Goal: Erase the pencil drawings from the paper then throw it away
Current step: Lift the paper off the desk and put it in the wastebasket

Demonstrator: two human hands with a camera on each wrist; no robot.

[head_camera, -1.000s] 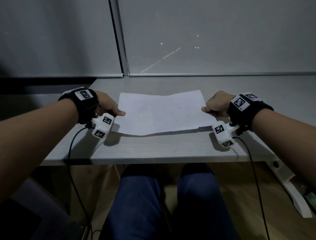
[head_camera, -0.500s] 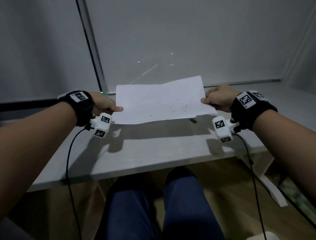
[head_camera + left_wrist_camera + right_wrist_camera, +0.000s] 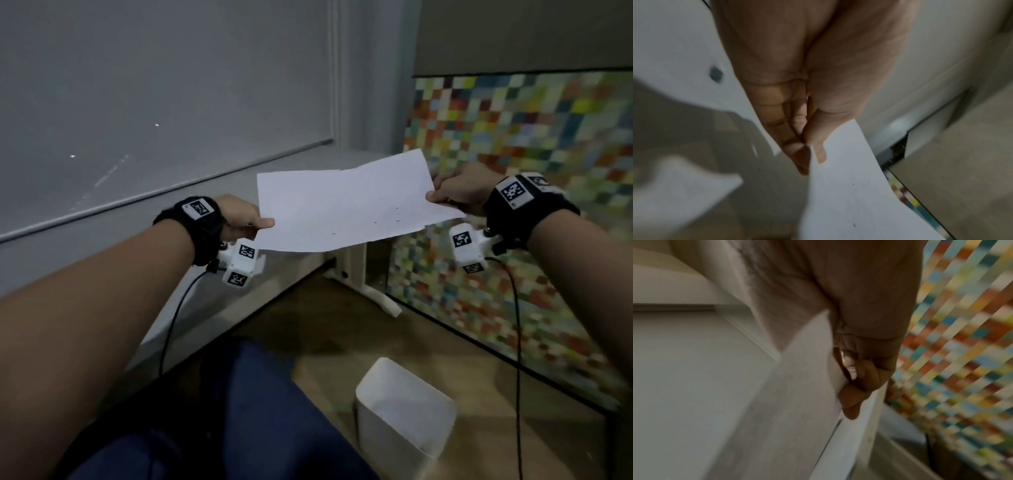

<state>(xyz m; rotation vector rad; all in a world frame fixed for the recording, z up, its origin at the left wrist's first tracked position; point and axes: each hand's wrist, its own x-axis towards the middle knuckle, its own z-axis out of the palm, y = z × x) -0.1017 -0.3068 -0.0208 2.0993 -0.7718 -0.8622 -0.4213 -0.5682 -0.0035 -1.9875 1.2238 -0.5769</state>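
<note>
A white sheet of paper (image 3: 346, 202) with a few small dark specks hangs in the air past the table's right end. My left hand (image 3: 255, 222) pinches its left edge between thumb and fingers. My right hand (image 3: 442, 197) pinches its right edge the same way. The left wrist view shows the thumb on top of the paper (image 3: 855, 194) and the fingers beneath. In the right wrist view my curled fingers (image 3: 855, 394) clamp the sheet's edge, blurred. A white waste bin (image 3: 404, 407) stands on the floor below and a little to the right of the sheet.
The grey table (image 3: 219, 192) runs along the wall at my left, its white leg (image 3: 373, 291) on the wooden floor (image 3: 342, 329). A multicoloured checkered panel (image 3: 513, 171) stands at the right. My legs in blue trousers (image 3: 246, 411) are below.
Both hands have lifted the paper off the table and carried it to the right, beyond the table's end. The view has swung right and the waste bin has come into sight.
</note>
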